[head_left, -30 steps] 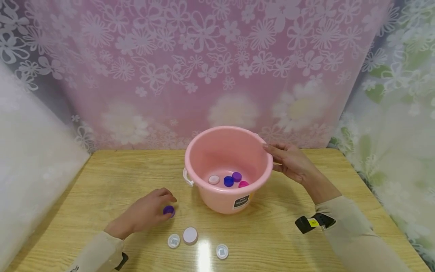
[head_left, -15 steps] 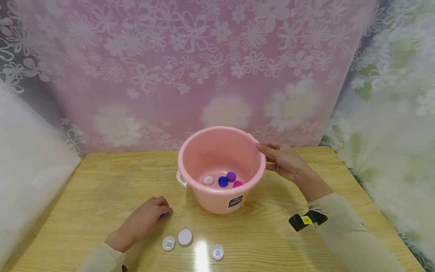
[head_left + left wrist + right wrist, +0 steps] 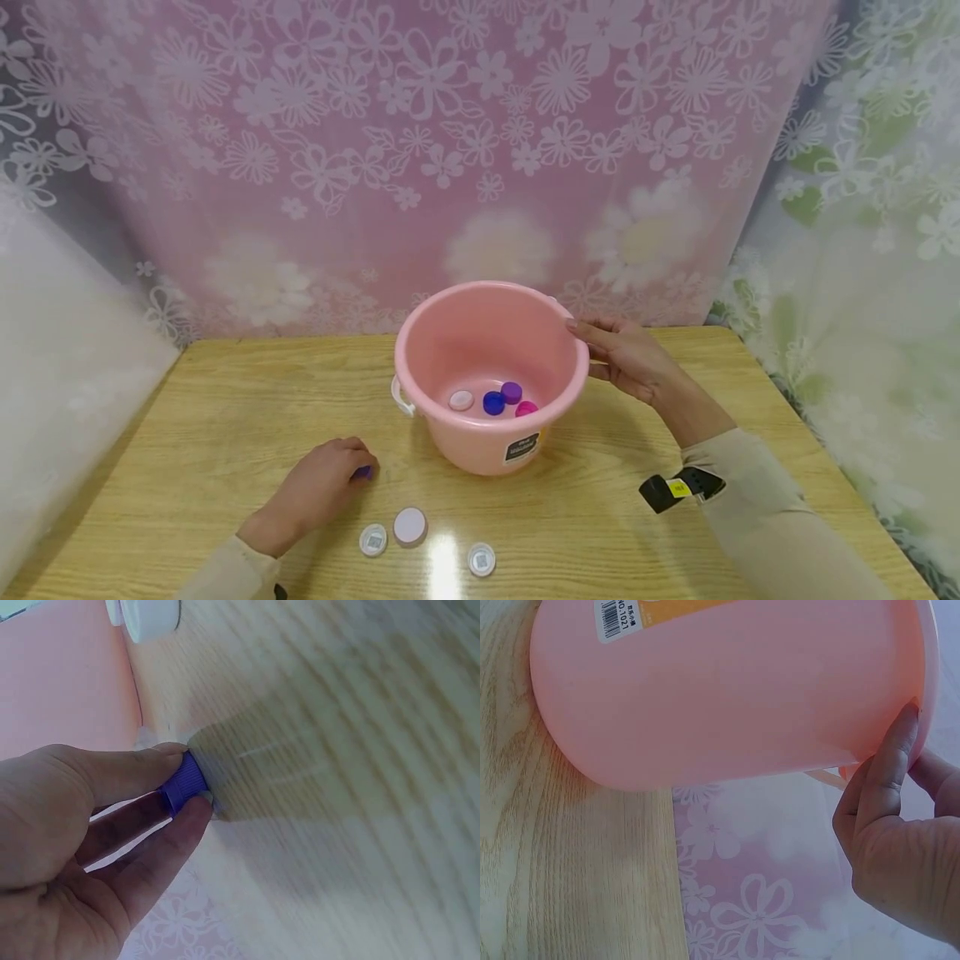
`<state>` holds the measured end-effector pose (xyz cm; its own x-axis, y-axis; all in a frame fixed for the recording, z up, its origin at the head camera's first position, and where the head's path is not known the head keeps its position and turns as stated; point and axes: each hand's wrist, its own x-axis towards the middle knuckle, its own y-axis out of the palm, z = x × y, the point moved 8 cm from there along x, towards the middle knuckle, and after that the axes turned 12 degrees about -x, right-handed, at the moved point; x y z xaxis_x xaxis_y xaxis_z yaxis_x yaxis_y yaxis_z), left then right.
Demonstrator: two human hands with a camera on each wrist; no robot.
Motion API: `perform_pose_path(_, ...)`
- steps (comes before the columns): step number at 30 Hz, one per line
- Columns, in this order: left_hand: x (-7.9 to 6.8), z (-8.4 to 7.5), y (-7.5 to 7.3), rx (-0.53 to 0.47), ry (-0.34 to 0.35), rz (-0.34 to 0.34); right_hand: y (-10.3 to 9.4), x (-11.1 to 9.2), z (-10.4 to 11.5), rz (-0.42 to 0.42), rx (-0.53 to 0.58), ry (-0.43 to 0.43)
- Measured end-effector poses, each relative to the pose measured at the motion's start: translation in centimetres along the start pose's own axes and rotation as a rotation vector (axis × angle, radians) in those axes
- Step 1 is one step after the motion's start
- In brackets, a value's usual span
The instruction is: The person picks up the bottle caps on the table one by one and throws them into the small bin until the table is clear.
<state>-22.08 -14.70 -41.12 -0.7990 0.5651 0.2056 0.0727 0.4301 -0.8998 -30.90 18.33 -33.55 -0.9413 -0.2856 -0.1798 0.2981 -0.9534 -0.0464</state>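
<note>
Between the thumb and fingers of my left hand (image 3: 318, 487) is a purple bottle cap (image 3: 185, 784), pinched at its ribbed side just at the tabletop. A pink bucket (image 3: 487, 454) stands upright to the right of that hand. My right hand (image 3: 626, 358) grips the bucket's rim on its right side, thumb over the edge and fingers against the outer wall, as the right wrist view shows. On the bucket's floor lie a white cap (image 3: 461, 401), a blue cap (image 3: 493, 403), a purple cap (image 3: 512, 392) and a magenta cap (image 3: 527, 409), the last partly hidden by the front rim.
Nearer the front of the wooden table (image 3: 247, 400) lie a larger pale pink cap (image 3: 409, 526) and two small white caps (image 3: 372, 541), one of them farther right. The bucket's white handle (image 3: 402, 397) hangs at its left. Flowered cloth (image 3: 360, 167) rises behind the table.
My left hand has closed its fingers and thumb on the purple cap, which was more visible before. The right hand keeps its grip on the rim. The view has shifted slightly.
</note>
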Motion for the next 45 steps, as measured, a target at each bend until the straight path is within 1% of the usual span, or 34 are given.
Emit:
perform_pose_path(9,0.1,-0.3,-0.2,-0.011,-0.027,0.023,-0.3,0.0,-0.3,-0.016,-0.020,0.009)
perform_pose_path(13,0.3,0.0,-1.0,-0.024,-0.071,-0.011,-0.2,0.1,-0.2,-0.010,-0.028,0.000)
perform_pose_path(15,0.4,0.2,-1.7,-0.032,-0.093,-0.040,-0.2,0.0,-0.1,-0.011,-0.037,-0.001)
perform_pose_path(19,0.8,0.5,-3.8,-0.029,-0.091,-0.085,-0.3,-0.1,0.0,-0.019,-0.054,0.002)
perform_pose_path(23,1.5,0.1,-6.5,-0.029,-0.073,-0.125,-0.4,-0.1,0.0,-0.020,-0.046,0.002)
perform_pose_path(26,2.1,-0.5,-8.6,-0.036,-0.059,-0.131,-0.3,-0.1,0.0,-0.015,-0.036,0.000)
perform_pose_path(29,2.9,-1.1,-10.3,-0.036,-0.039,-0.116,-0.2,0.0,0.0,-0.011,-0.033,-0.001)
perform_pose_path(33,4.5,-2.1,-12.4,-0.030,-0.020,-0.097,-0.3,0.0,0.1,-0.018,-0.047,0.006)
perform_pose_path(36,6.0,-3.3,-13.8,-0.024,0.010,-0.098,-0.4,-0.1,0.1,-0.027,-0.047,0.013)
perform_pose_path(39,7.6,-4.8,-15.1,-0.016,0.063,-0.122,-0.4,-0.1,0.1,-0.026,-0.033,0.013)
perform_pose_path(42,9.3,-6.3,-15.8,-0.013,0.132,-0.144,-0.4,-0.1,0.0,-0.026,-0.033,0.008)
perform_pose_path(45,10.8,-7.7,-15.6,-0.031,0.194,-0.120,-0.3,-0.2,0.0,-0.026,-0.038,0.005)
